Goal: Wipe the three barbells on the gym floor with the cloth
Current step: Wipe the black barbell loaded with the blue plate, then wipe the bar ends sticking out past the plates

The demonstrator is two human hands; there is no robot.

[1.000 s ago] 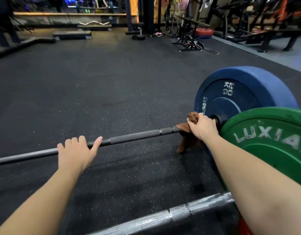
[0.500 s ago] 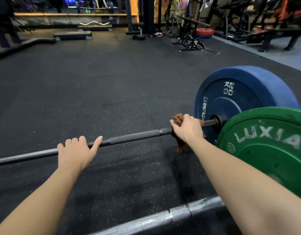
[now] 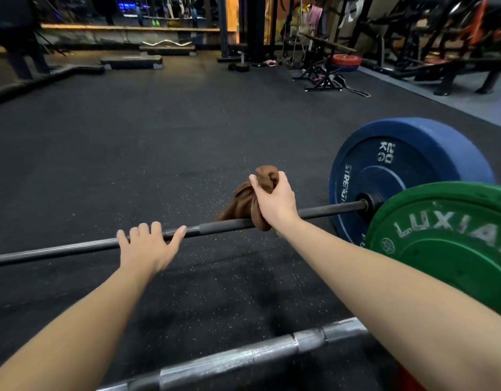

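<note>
Flooring (image 3: 130, 150) of black speckled rubber runs out to twelve o'clock. There a step platform (image 3: 130, 62) and a curl bar (image 3: 166, 43) at eleven o'clock and a red plate (image 3: 346, 60) at one o'clock sit well apart from the work, among dark racks (image 3: 441, 38) too dim to sort out. Across the middle lies the black barbell (image 3: 328, 210), its blue plate (image 3: 399, 170) at three o'clock. The left hand (image 3: 146, 246) rests on its shaft at eight o'clock, fingers laid over the top, thumb spread along it, clasping nothing. The right hand (image 3: 274, 200), just above the shaft, is clenched round the bunched brown cloth (image 3: 245, 201), whose lower folds drape onto the bar. A green plate (image 3: 447, 244) at four o'clock stands in front of the blue one and covers its lower edge. The right forearm hides where the silver barbell (image 3: 243, 355) at six o'clock meets that plate. The black bar runs off the left edge, the silver one off the bottom. A red-orange sliver (image 3: 411, 383) at five o'clock is too cut off to name.
</note>
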